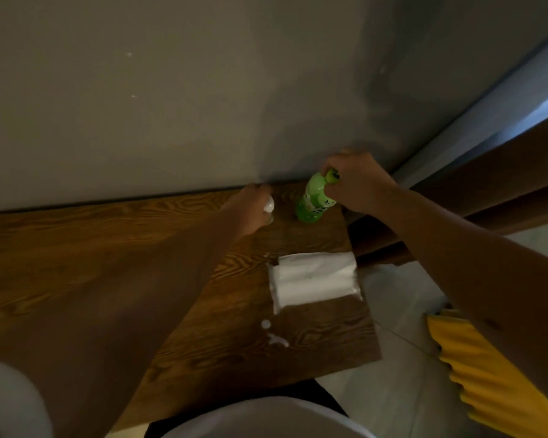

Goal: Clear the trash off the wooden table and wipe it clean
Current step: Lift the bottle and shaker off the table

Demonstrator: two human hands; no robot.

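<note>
The clearing step seemed in hand; the right hand (355, 181) gripped the green bottle (314, 199) by its cap, at the table's (76, 263) far corner; the left hand (250, 210) closed round a small white thing (269, 204) beside it; lifting both away likely came next, with the tissue pack (314, 276) and white spill (277, 339) left.

Head view, steeply down, near table (76, 263)

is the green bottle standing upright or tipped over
Tilted, not flat. The green bottle leans with its base on the wooden table and its top gripped in the right hand.
</note>
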